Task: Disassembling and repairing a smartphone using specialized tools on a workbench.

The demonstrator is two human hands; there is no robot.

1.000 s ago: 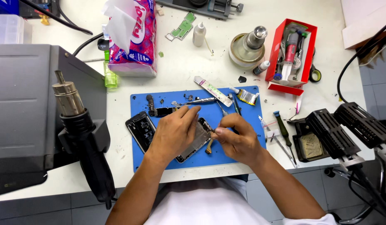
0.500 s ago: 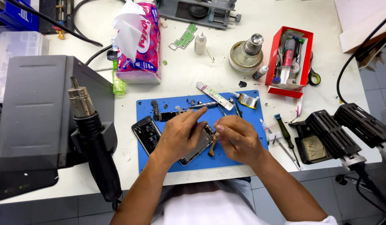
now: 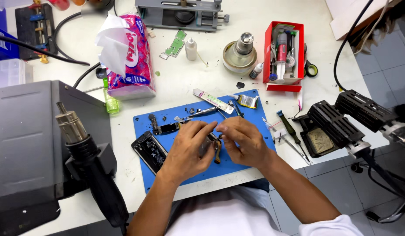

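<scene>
mat edge: my hands sit over the blue mat, near its front rim.
left hand: fingers closed on the small part.
right hand: fingertips pinching the same part.

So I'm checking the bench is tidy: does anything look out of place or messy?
Yes. Small screws and parts lie loose on the blue mat, and dark specks litter the white table beside its left edge.

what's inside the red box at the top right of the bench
The red box is packed with upright tools: a white tube with a red cap and other bottles and pens. What lies beneath them is covered.
</scene>
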